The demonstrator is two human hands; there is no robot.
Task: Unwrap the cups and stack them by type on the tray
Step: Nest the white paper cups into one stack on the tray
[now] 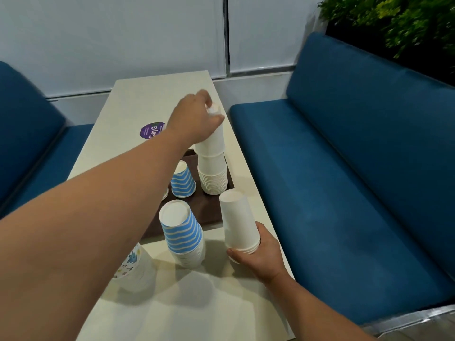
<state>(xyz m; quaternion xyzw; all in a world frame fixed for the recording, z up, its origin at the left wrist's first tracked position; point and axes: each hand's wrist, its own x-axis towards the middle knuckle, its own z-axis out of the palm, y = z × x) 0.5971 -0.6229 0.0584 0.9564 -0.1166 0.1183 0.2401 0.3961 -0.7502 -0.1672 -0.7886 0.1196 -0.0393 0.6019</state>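
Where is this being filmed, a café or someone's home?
Probably a café or canteen booth rather than a home: blue padded bench seats flank a narrow cream table bearing a round purple branded sticker, and stacks of disposable white paper cups stand on a dark brown tray.

The scene is evenly and fairly brightly lit from above. Soft, overlapping shadows are cast on the table [187, 313] toward the near edge, beneath the cup stacks and the arms. A mild sheen is seen on the pale wall panels [110, 38]. Motion blur is visible on the left hand [197, 119], which grips the top of the tall white stack [213, 166]. Straight lines are bowed by wide-angle distortion toward the edges, and the plant [403, 23] is rendered soft.
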